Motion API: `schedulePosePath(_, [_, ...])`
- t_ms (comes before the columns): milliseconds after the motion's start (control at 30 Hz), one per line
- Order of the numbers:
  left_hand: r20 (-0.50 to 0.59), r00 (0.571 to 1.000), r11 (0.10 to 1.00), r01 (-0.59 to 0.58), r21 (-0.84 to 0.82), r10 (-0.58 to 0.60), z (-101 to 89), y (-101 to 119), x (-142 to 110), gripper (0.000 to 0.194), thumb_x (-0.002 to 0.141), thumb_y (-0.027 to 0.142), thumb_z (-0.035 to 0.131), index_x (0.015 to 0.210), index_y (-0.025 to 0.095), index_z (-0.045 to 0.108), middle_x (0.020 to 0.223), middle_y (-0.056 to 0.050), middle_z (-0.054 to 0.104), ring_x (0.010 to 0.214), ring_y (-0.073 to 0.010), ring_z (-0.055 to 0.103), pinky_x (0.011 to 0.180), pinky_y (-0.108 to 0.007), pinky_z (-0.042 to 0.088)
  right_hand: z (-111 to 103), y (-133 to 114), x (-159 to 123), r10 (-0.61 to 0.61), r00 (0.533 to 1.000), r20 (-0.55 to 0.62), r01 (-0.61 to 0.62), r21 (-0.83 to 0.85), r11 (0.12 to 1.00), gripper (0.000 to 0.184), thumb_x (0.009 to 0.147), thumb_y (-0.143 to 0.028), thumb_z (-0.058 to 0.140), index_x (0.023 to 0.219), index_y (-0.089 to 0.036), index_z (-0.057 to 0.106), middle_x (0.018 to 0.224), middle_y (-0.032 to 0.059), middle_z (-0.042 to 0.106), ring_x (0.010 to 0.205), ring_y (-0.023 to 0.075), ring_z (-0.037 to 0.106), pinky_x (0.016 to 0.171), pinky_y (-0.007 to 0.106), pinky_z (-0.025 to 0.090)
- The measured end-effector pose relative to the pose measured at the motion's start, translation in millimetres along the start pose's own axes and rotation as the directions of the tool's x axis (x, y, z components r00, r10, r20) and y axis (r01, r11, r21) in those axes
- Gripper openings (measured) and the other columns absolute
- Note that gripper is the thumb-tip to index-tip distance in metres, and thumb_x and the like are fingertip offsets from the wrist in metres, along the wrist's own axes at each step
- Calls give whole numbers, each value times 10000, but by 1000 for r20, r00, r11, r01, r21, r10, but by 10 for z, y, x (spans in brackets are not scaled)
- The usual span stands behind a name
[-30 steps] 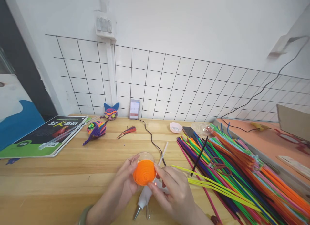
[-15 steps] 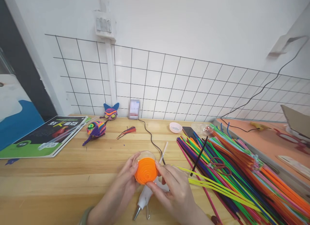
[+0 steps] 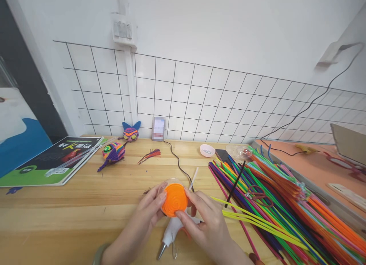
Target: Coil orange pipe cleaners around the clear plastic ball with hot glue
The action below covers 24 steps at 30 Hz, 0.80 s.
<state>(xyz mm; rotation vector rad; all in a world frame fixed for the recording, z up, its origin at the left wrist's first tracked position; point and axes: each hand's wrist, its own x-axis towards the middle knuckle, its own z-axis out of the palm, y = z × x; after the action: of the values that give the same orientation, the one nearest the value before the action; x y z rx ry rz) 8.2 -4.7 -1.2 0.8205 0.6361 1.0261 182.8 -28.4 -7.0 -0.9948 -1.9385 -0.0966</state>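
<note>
Between my two hands is a round orange coil point(image 3: 174, 201), wound in a spiral like pipe cleaner, with a clear plastic rim point(image 3: 172, 180) showing along its far edge. My left hand point(image 3: 153, 204) grips its left side, thumb on the orange face. On the right, my right hand point(image 3: 206, 219) pinches the edge, with the thumb at the lower front. Beneath them lies a white glue gun point(image 3: 170, 231), its metal nozzle toward the near edge and a glue stick point(image 3: 194, 176) poking out behind. My hands partly cover the gun.
Bundles of coloured pipe cleaners point(image 3: 274, 204) spread over the right, with scissors point(image 3: 260, 196) on top. A pink bowl point(image 3: 207, 150), a dark phone point(image 3: 223, 156) and a clear dome point(image 3: 244, 153) sit behind. Leftward are two striped figures point(image 3: 113, 152) and a magazine point(image 3: 57, 162).
The orange coil has shifted slightly right and turned a little in my hands. My left thumb now reaches further over its face, and less of the clear rim shows.
</note>
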Motion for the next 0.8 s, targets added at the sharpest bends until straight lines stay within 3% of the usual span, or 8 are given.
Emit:
schedulePosePath(267, [111, 994, 998, -7, 70, -1, 7, 74, -9, 375, 837, 292, 627, 1203, 211, 602, 1243, -104, 630, 1161, -295, 544, 981, -432, 414, -4, 25, -2, 56, 998, 14, -57, 34, 998, 297, 890, -261, 590, 1133, -90, 592, 664, 25, 573, 515, 155, 528, 491, 294, 439])
schedulePosePath(467, [119, 992, 984, -59, 165, 39, -39, 34, 43, 524, 710, 316, 765, 1193, 201, 599, 1217, -119, 630, 1135, -308, 541, 959, -435, 422, 3, 62, -9, 63, 998, 3, -63, 61, 996, 298, 881, -234, 597, 1146, -99, 579, 701, 41, 595, 534, 155, 526, 503, 294, 448])
schedulePosePath(800, [127, 992, 997, 10, 79, -20, -27, 55, -6, 451, 768, 291, 700, 1196, 199, 593, 1201, -116, 614, 1088, -289, 558, 950, -445, 427, 7, 62, -1, 69, 998, 8, -70, 75, 995, 312, 873, -222, 603, 1161, -104, 579, 718, 40, 603, 532, 150, 521, 499, 293, 447])
